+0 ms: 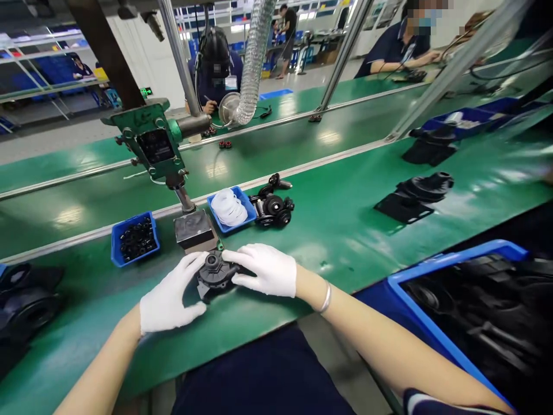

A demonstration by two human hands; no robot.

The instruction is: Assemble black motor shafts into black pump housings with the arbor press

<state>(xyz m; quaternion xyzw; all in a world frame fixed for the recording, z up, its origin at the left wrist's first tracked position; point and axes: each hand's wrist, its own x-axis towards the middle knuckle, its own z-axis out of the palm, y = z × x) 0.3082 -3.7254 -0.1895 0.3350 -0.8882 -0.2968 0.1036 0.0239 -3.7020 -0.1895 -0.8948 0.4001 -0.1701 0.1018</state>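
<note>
A round black pump-like housing [215, 270] with a raised central collar sits on the green bench in front of a metal block [193, 227] under a press. My left hand [175, 294], in a white glove, curves around its left side. The fingertips touch the upper edge, while the thumb is spread apart below. White-gloved too, my right hand [265, 270] grips the housing's right side, index finger near the collar and thumb lower down. The underside of the housing is hidden.
A blue bin of small black parts [137, 237] and a bin of white rings [228, 207] stand behind my hands, beside black assemblies [273, 204]. The green press [151, 141] rises at left. A large blue crate [458, 259] sits at right. Co-workers are across the bench.
</note>
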